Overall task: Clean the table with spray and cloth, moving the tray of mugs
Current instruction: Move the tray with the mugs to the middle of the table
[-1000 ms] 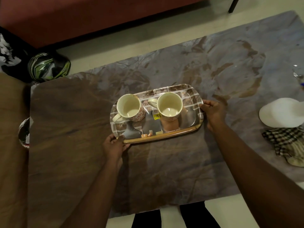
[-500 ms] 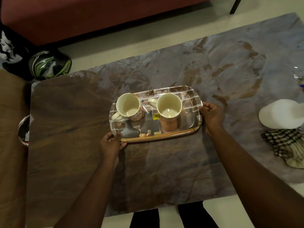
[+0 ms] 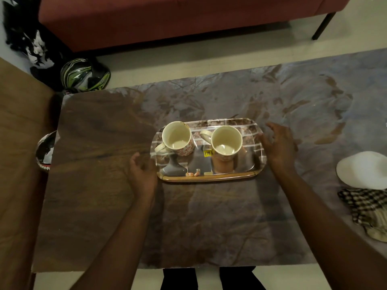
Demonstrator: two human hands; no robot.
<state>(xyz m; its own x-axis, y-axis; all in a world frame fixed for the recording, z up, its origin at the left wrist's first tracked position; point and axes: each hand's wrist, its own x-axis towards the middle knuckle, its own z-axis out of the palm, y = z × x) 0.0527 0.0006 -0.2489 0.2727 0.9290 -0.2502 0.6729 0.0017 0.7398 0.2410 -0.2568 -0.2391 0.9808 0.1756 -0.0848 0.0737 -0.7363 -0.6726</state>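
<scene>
Now open hands (image 3: 209,162) flanking tray (image 3: 209,177).

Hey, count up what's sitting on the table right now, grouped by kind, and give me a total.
Mugs: 2, one on the left, one on the right
Tray: 1, holding both mugs
White round object, right edge: 1, too unclear to identify
Checked cloth: 1
Total: 5

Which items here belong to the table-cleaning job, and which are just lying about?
Job:
tray
left mug
right mug
checked cloth
table

Lying about:
white hat
helmet
red sofa
</scene>
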